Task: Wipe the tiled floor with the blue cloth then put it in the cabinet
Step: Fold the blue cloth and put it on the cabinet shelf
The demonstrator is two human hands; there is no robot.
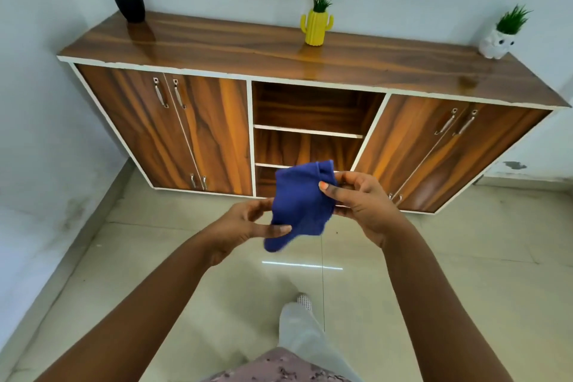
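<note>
Standing on glossy tiled floor (434, 273) (pale walls), left hand (245, 223) and right hand (362, 205) pinch blue cloth (300, 205) before cabinet (217, 49).

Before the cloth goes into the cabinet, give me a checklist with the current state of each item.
1. Blue cloth held off the floor: ok, it is up in the air in front of the cabinet.
2. Grip secure: ok, left hand pinches the lower edge, right hand the upper corner.
3. Cloth folded compact: not ok, it hangs loosely bunched.
4. Way into the cabinet open: ok, the middle shelves have no door; the side doors are shut.
5. Shelf space free: ok for the upper two; the lowest is partly hidden by the cloth.
6. Tiled floor wiped clean: cannot tell.
</note>
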